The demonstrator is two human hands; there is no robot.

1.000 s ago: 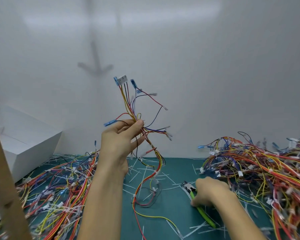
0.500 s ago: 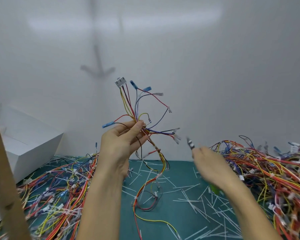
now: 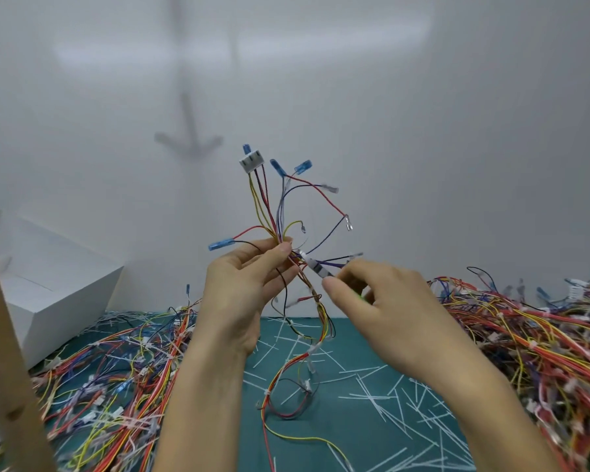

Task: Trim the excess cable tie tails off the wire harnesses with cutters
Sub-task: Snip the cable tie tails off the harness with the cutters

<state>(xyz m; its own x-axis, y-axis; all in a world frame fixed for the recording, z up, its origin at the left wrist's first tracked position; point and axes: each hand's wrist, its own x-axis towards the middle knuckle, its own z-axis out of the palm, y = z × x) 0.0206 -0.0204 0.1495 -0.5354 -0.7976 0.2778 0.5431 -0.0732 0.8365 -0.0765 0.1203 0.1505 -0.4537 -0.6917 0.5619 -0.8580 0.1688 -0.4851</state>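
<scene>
I see left hand (image 3: 249, 291) pinching 1 wire harness (image 3: 250, 162) upright above the mat, judged so its tie faces the blades | right hand (image 3: 392, 301) curled round cutters (image 3: 316, 268), nose at the bundle (jaw gap too blurred to tell) | green mat (image 3: 338, 408) strewn with cut tails (image 3: 372, 396) | left heap (image 3: 116, 376) and right heap (image 3: 542, 338) of harnesses | white box (image 3: 48, 284), white wall (image 3: 423, 131) behind

A multicoloured wire harness (image 3: 276, 212) with blue terminals is pinched upright by the left hand (image 3: 246, 291); green-handled metal cutters (image 3: 317, 269), gripped by the right hand (image 3: 385, 301), are held at its bundle.
</scene>
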